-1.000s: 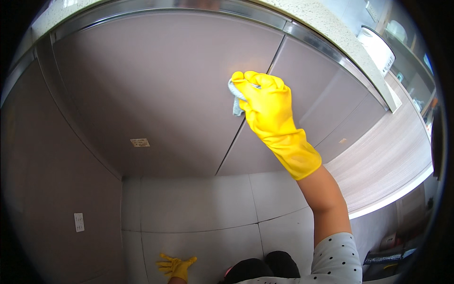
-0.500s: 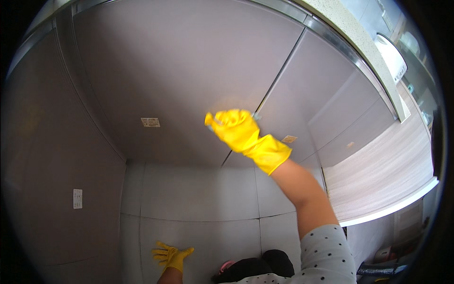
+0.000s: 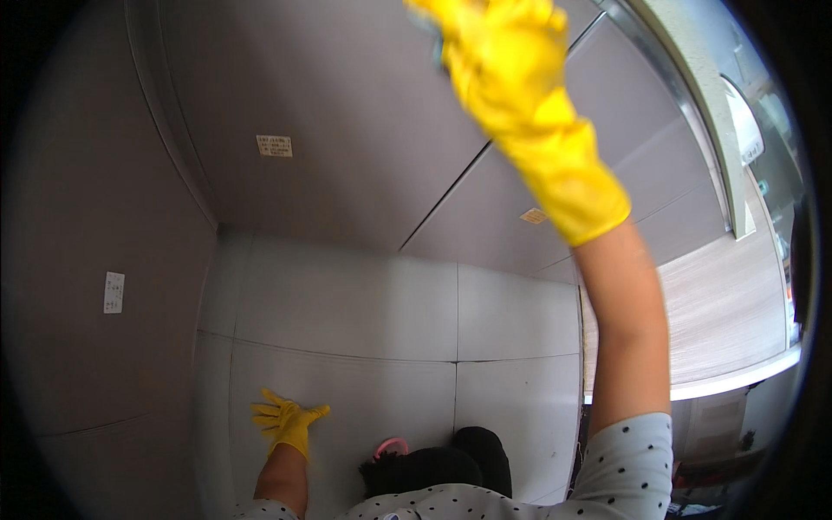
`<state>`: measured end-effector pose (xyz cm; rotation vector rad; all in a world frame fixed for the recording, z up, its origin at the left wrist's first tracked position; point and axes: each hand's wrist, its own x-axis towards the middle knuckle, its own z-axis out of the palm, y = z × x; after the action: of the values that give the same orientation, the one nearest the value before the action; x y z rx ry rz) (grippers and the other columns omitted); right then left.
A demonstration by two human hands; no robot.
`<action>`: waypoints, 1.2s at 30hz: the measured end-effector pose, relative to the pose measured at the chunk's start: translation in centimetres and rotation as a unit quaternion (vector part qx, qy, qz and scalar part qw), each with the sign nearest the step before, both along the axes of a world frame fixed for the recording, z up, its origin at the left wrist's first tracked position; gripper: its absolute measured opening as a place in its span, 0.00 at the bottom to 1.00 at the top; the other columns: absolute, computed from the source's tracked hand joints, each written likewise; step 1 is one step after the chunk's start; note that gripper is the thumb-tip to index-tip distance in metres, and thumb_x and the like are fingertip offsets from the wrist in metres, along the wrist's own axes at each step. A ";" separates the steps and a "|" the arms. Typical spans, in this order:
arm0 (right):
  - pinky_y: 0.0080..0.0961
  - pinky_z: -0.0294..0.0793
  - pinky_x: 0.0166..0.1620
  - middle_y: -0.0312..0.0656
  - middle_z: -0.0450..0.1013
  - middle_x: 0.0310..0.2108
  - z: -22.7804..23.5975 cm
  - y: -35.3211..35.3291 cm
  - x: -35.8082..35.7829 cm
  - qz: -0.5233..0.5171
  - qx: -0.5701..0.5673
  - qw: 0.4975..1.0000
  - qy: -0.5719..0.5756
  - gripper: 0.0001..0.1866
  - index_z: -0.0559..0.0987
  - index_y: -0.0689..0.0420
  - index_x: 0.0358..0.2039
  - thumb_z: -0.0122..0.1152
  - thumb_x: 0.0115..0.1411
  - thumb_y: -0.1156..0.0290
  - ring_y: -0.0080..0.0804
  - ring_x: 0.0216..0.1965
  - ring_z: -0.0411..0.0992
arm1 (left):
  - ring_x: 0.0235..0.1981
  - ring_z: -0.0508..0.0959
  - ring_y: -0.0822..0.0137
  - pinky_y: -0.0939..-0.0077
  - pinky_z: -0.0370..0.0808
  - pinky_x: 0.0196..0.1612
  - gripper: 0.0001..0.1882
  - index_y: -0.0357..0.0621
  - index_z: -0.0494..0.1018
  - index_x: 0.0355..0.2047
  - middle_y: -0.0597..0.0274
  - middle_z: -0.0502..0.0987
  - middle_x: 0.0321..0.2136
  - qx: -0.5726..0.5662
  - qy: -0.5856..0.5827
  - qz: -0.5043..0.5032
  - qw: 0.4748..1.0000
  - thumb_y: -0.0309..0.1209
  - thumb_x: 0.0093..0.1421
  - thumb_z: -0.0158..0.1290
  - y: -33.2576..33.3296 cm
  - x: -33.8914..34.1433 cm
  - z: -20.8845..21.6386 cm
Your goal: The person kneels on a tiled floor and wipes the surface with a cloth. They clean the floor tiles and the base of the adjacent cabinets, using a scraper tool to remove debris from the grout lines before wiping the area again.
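My right hand point(image 3: 511, 61), in a long yellow rubber glove, is raised high against the taupe cabinet doors point(image 3: 347, 113). Its fingers are curled and pressed on a greyish-blue cloth point(image 3: 431, 33), which shows only as an edge beside the glove; the rest is hidden and motion blurs it. The seam between two doors runs down from behind the wrist. Low on the left, my left hand point(image 3: 290, 423) in a matching yellow glove hangs over the grey tiled floor point(image 3: 338, 381), fingers spread and holding nothing.
A cabinet side point(image 3: 95, 199) with a white label stands at the left. A pale speckled countertop edge point(image 3: 693, 87) curves along the upper right, above a light wood-grain panel point(image 3: 719, 303). My knees in black point(image 3: 481, 455) and a pink slipper point(image 3: 392, 446) are at the bottom.
My right hand has moved up and slightly right along the doors with the cloth. My left hand stays spread, a little higher and further left in view. The whole view has shifted.
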<state>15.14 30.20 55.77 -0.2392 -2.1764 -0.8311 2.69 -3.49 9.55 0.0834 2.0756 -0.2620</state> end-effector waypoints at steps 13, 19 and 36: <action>0.27 0.64 0.31 0.25 0.71 0.38 -16.0 6.7 -1.2 -0.004 0.071 0.997 -0.018 0.07 0.76 0.40 0.31 0.65 0.53 0.66 0.27 0.36 0.69 | 0.72 0.18 0.35 0.36 0.24 0.70 0.90 0.53 0.13 0.71 0.31 0.17 0.71 0.000 0.031 -0.009 0.999 0.58 0.31 0.78 0.3 -0.2 -1.1; 0.25 0.70 0.30 0.29 0.71 0.39 -29.0 5.0 0.4 -0.009 0.051 0.974 -0.222 0.04 0.77 0.43 0.33 0.61 0.57 0.68 0.26 0.35 0.70 | 0.72 0.18 0.35 0.36 0.21 0.69 0.89 0.51 0.13 0.71 0.29 0.17 0.70 -0.013 0.030 -0.001 0.999 0.61 0.33 0.77 0.8 0.6 -1.3; 0.36 0.76 0.41 0.38 0.78 0.41 -27.8 -2.3 4.7 -0.018 -0.382 0.858 -0.344 0.26 0.82 0.49 0.47 0.62 0.44 0.82 0.42 0.42 0.76 | 0.72 0.16 0.39 0.36 0.22 0.70 0.88 0.54 0.13 0.71 0.33 0.17 0.71 -0.045 0.015 -0.007 0.999 0.65 0.34 0.74 0.8 -1.1 -0.2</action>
<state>19.83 27.94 28.01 -0.4162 -3.1178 0.0225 1.56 -2.69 9.36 0.0394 2.0905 -0.3675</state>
